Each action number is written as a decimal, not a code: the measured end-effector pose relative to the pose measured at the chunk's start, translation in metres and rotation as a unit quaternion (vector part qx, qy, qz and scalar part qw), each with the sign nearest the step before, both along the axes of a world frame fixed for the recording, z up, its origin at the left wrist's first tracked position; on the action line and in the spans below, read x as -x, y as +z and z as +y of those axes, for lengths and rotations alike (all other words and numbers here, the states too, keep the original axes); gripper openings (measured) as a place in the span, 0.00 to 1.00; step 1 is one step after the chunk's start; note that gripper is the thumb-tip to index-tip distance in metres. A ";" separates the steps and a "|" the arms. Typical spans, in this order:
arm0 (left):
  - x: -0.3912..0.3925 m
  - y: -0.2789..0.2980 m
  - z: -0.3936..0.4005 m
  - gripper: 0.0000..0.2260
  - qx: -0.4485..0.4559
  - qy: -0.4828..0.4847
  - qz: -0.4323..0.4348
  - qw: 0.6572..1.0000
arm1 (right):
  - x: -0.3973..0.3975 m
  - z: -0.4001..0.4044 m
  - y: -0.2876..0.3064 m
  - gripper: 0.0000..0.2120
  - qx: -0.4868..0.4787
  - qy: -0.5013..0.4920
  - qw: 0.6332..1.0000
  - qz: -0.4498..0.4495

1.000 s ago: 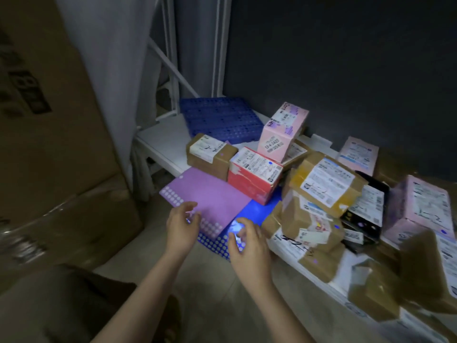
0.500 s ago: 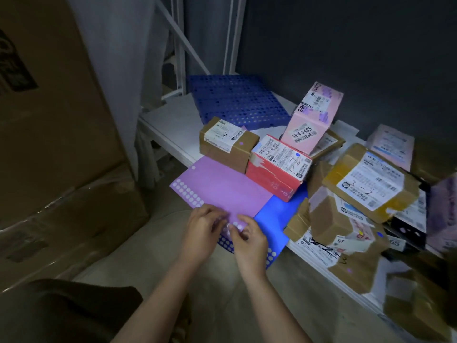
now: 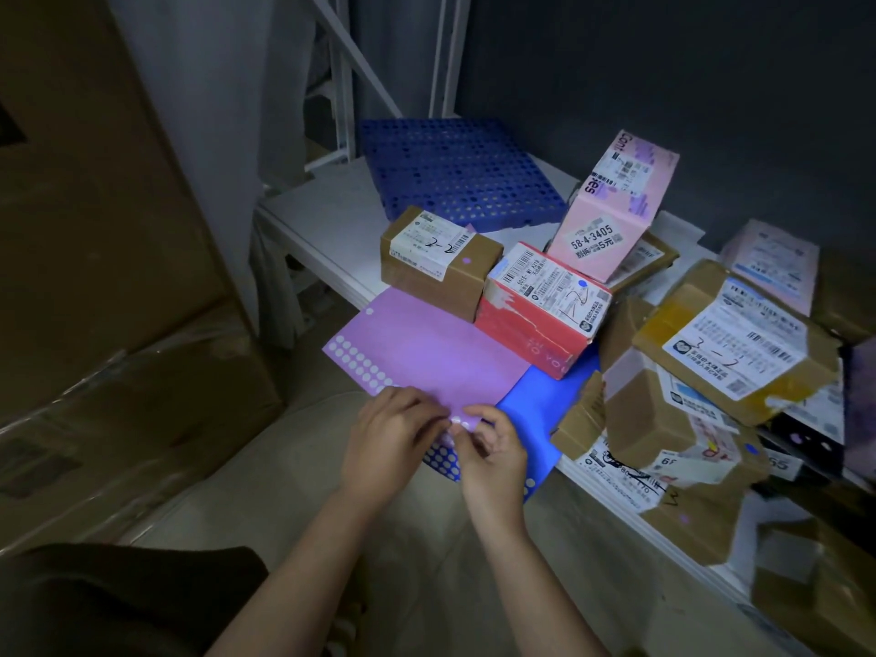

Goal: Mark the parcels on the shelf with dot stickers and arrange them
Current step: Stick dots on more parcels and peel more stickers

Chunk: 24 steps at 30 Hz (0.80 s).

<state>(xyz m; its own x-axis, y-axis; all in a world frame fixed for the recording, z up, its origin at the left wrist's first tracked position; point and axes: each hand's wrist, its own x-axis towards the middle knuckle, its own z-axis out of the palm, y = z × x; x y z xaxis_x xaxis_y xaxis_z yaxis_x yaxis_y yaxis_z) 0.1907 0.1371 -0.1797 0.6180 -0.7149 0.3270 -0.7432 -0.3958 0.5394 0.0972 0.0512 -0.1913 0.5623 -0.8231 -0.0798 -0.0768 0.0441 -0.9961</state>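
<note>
A second ago the two hands were apart, the right one out over the blue sticker sheet [image 3: 533, 400]; now both have drawn together at the near edge of the purple sticker sheet [image 3: 426, 358], and the camera has closed in, so the parcels sit larger and further right in view. The left hand [image 3: 386, 441] has its fingers curled down onto the purple sheet's near corner, and the right hand [image 3: 495, 448] meets it fingertip to fingertip, thumb and forefinger pinching at that same edge. They seem to be working a dot loose, though the sticker itself is too small and dim to make out.

The purple sheet lies on the white shelf [image 3: 322, 215], overhanging its front edge and overlapping the blue sheet, with empty dot holes along its left side. Just behind it, touching its far edge, stands a brown cardboard parcel [image 3: 436, 267] bearing a purple dot and a handwritten "2-2" on its label. Beside that is a red parcel [image 3: 540, 310] with a blue dot and "TO YO" printed on its side. A pink carton [image 3: 616, 206] leans behind, labelled "58-4-3405" and "5元". To the right, a brown taped parcel [image 3: 739, 343] reads "3-2" by hand. A blue perforated plastic panel [image 3: 455, 168] lies at the back of the shelf.
</note>
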 end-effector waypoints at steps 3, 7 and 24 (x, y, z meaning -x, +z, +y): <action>-0.004 0.002 -0.001 0.11 -0.004 -0.006 0.035 0.999 | 0.000 -0.002 -0.002 0.14 0.020 0.004 1.000 0.013; -0.009 0.007 -0.004 0.08 -0.019 -0.016 0.086 0.996 | -0.001 -0.003 -0.001 0.14 0.028 0.004 0.999 0.019; -0.010 0.020 -0.003 0.08 0.044 0.047 0.096 0.993 | 0.012 -0.006 0.014 0.10 0.183 -0.012 0.973 0.139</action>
